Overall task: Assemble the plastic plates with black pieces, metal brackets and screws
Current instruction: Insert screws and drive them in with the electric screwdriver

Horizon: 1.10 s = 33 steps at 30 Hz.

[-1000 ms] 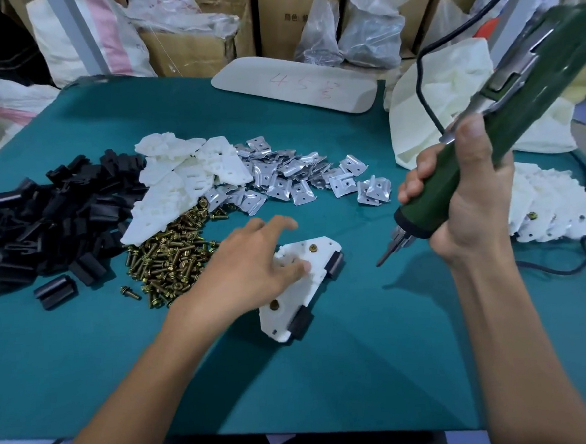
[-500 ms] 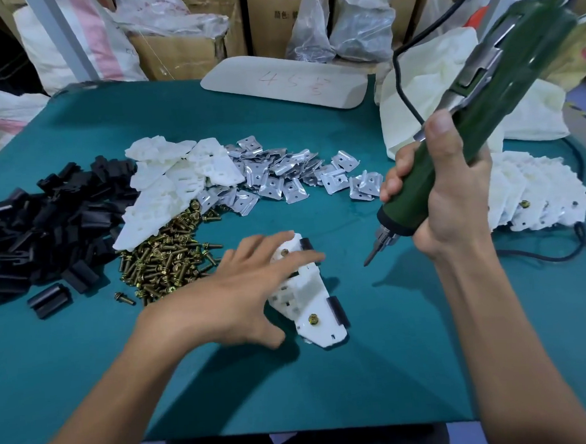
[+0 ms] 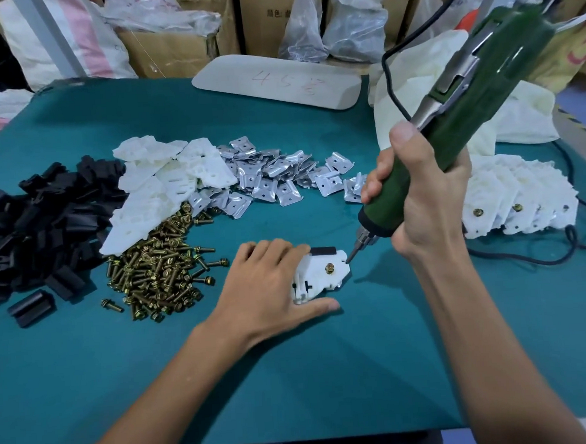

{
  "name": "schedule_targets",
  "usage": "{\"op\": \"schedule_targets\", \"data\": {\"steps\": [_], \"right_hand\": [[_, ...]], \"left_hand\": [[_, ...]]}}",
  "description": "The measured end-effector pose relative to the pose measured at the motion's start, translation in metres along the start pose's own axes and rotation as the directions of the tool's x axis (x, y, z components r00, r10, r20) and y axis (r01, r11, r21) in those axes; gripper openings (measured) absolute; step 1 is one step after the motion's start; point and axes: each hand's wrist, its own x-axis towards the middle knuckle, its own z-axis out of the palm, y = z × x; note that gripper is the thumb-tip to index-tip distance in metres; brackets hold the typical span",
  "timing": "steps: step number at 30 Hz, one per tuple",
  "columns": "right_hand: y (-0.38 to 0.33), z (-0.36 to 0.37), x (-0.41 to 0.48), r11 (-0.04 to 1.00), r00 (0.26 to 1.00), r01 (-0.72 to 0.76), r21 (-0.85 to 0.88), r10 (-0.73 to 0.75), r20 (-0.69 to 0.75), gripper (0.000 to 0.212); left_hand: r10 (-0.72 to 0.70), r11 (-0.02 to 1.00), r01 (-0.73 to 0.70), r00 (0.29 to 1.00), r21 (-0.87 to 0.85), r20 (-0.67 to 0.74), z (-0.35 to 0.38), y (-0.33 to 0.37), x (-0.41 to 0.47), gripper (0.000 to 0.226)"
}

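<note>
On teal mat — left hand presses white plate, right hand grips green screwdriver

One left hand, one right hand, one green screwdriver
</note>
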Motion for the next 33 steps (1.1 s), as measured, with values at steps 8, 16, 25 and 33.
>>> {"op": "schedule_targets", "data": {"steps": [8, 16, 25, 33], "right_hand": [[0.022, 0.016, -0.003, 1.0, 0.999, -0.03, 0.005, 0.03, -0.029, 0.039], [0.031, 0.017, -0.009, 0.999, 1.0, -0.012, -0.043, 0.011, -0.023, 0.037], [0.02, 0.02, -0.01, 0.998, 0.998, 0.055, -0.005, -0.055, -0.025, 0.03], [0.027, 0.023, -0.01, 0.994, 0.997, 0.075, -0.076, -0.075, 0.004, 0.038]], "left_hand": [[-0.023, 0.999, 0.018, 0.992, -0.04, -0.124, 0.005, 0.004, 0.002, 0.074], [-0.064, 0.997, 0.056, 0.988, -0.059, -0.137, 0.005, 0.003, 0.002, 0.073], [-0.058, 0.997, 0.05, 0.988, -0.064, -0.142, 0.005, 0.003, 0.002, 0.072], [-0.057, 0.996, 0.046, 0.986, -0.075, -0.156, 0.004, 0.004, 0.002, 0.072]]}}
